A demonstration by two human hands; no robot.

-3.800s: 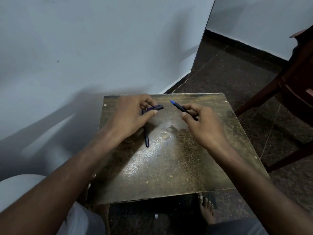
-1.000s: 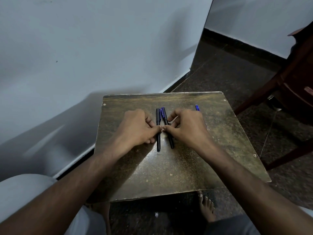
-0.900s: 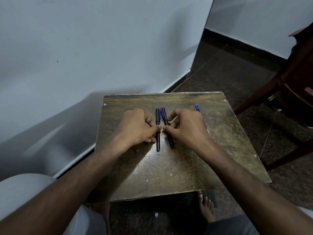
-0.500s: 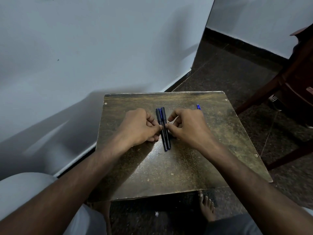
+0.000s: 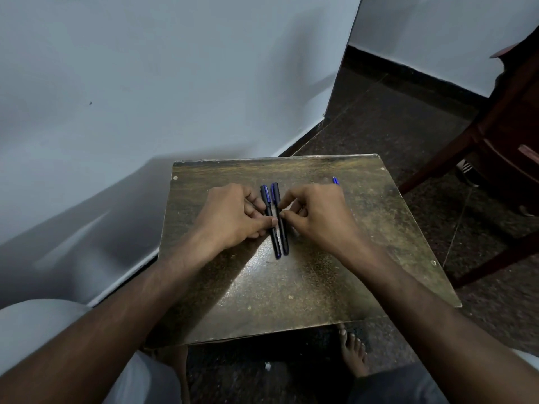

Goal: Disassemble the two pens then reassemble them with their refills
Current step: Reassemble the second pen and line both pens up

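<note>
Glossy, worn tabletop (image 5: 306, 287); plastic pens (image 5: 277, 228)

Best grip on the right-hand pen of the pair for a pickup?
Probably pinch the right pen at mid-barrel from above, right hand thumb and forefinger across its width. It lies flat on the table, close against the left pen, so the free right side and bare near end give room.

White walls (image 5: 175, 68), dark speckled floor (image 5: 393, 126)
</note>
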